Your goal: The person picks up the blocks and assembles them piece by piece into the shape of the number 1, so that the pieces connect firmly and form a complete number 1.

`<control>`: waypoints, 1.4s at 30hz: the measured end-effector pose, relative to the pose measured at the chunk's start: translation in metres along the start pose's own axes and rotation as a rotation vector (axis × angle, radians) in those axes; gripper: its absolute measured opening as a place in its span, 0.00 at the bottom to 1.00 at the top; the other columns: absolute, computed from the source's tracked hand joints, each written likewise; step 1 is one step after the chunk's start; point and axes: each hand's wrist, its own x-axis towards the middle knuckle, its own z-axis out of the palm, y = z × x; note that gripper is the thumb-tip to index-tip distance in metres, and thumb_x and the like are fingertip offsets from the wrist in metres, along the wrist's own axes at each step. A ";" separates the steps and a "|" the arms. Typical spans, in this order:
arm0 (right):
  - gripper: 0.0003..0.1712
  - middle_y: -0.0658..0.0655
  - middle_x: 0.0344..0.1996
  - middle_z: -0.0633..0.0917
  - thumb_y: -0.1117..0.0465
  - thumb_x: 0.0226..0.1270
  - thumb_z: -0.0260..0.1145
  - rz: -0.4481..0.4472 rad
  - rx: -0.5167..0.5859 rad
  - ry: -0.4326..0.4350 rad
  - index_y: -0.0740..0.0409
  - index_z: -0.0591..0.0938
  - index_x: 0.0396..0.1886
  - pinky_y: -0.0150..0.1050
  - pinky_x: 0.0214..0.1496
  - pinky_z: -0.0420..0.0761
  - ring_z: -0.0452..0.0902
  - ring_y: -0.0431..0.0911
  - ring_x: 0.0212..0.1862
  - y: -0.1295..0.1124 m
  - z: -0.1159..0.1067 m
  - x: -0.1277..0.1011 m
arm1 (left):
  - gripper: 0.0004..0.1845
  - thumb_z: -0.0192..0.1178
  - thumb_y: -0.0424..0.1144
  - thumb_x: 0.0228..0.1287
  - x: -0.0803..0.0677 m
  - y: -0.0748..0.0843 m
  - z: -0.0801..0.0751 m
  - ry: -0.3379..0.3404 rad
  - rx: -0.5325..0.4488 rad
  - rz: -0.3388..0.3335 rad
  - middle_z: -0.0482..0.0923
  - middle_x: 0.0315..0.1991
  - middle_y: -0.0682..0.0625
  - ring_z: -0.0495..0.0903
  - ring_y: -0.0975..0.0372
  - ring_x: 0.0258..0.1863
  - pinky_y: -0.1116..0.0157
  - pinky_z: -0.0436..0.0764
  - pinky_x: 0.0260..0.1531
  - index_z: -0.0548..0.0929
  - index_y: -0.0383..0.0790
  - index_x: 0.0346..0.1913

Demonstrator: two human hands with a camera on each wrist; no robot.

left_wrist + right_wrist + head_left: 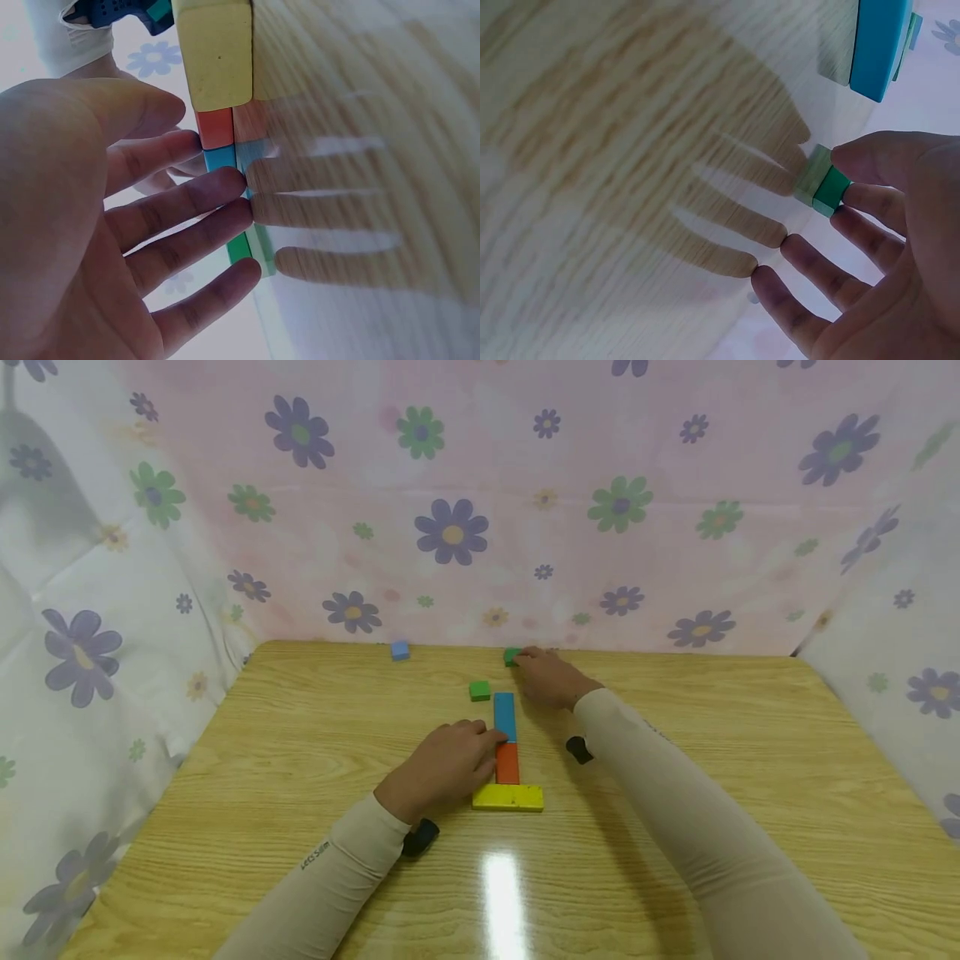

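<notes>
At the far edge of the wooden table, my right hand (pixel 551 679) pinches a dark green block (pixel 512 657). In the right wrist view, the thumb and nearest fingers meet this green block (pixel 831 191) while the other fingertips touch the tabletop. My left hand (pixel 446 764) rests beside a row of blocks, its fingers fairly straight and gripping nothing. Its index finger lies over the seam between the blue block (pixel 504 714) and the red block (pixel 507 764). Across the red block's near end lies a yellow block (pixel 517 797), forming an upside-down T.
A lighter green block (pixel 479 691) lies just left of the blue block's far end. Farther back on the left sits a small light blue block (pixel 400 651). A flowered cloth (pixel 510 602) hangs behind the wooden table (pixel 300 760) and at both sides.
</notes>
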 end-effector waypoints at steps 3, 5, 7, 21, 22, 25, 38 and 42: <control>0.29 0.67 0.76 0.61 0.63 0.78 0.53 -0.006 0.025 -0.003 0.64 0.64 0.75 0.59 0.77 0.59 0.57 0.63 0.76 0.000 0.001 -0.001 | 0.17 0.52 0.41 0.75 0.000 0.000 -0.001 -0.004 0.010 0.003 0.84 0.45 0.50 0.82 0.61 0.39 0.62 0.83 0.40 0.82 0.45 0.61; 0.28 0.67 0.76 0.61 0.63 0.78 0.52 -0.015 0.042 -0.002 0.64 0.65 0.75 0.59 0.75 0.62 0.59 0.64 0.75 0.000 0.003 -0.002 | 0.17 0.52 0.41 0.75 0.000 0.001 -0.002 0.000 0.011 0.009 0.84 0.45 0.50 0.82 0.61 0.38 0.62 0.83 0.39 0.82 0.44 0.61; 0.28 0.67 0.76 0.61 0.64 0.78 0.51 -0.020 0.063 -0.004 0.64 0.65 0.75 0.58 0.75 0.64 0.61 0.64 0.75 0.000 0.005 -0.003 | 0.17 0.52 0.41 0.75 -0.001 0.001 -0.003 0.004 0.011 0.014 0.84 0.44 0.50 0.82 0.61 0.38 0.62 0.83 0.39 0.83 0.44 0.60; 0.29 0.66 0.76 0.62 0.66 0.78 0.47 -0.039 0.094 -0.063 0.67 0.61 0.76 0.54 0.73 0.68 0.64 0.62 0.74 -0.008 0.003 -0.015 | 0.17 0.51 0.42 0.76 -0.002 0.002 -0.004 -0.002 -0.009 0.002 0.83 0.43 0.52 0.80 0.63 0.36 0.63 0.82 0.37 0.83 0.45 0.60; 0.29 0.66 0.76 0.62 0.66 0.79 0.47 -0.043 0.091 -0.067 0.67 0.61 0.76 0.54 0.73 0.68 0.63 0.62 0.74 -0.009 0.002 -0.016 | 0.17 0.51 0.42 0.76 -0.002 0.002 -0.005 -0.004 -0.010 0.000 0.83 0.44 0.51 0.81 0.62 0.37 0.63 0.82 0.37 0.83 0.45 0.61; 0.29 0.66 0.76 0.62 0.65 0.79 0.46 -0.042 0.096 -0.079 0.67 0.61 0.76 0.54 0.74 0.67 0.62 0.61 0.75 -0.012 0.000 -0.019 | 0.17 0.52 0.42 0.76 -0.003 0.003 -0.006 -0.009 -0.017 -0.003 0.84 0.46 0.50 0.82 0.61 0.40 0.62 0.82 0.39 0.83 0.45 0.61; 0.30 0.63 0.76 0.64 0.66 0.76 0.50 -0.064 0.068 -0.078 0.63 0.64 0.75 0.53 0.74 0.67 0.62 0.59 0.75 -0.012 0.002 -0.024 | 0.18 0.52 0.44 0.76 -0.002 0.003 -0.007 -0.029 -0.035 -0.010 0.84 0.48 0.50 0.82 0.60 0.42 0.62 0.82 0.38 0.83 0.44 0.61; 0.30 0.62 0.76 0.64 0.67 0.75 0.51 -0.069 0.061 -0.070 0.63 0.65 0.75 0.54 0.74 0.67 0.63 0.59 0.75 -0.010 0.004 -0.024 | 0.18 0.52 0.43 0.76 -0.002 0.003 -0.008 -0.027 -0.042 -0.010 0.84 0.48 0.49 0.82 0.60 0.42 0.62 0.82 0.38 0.83 0.44 0.61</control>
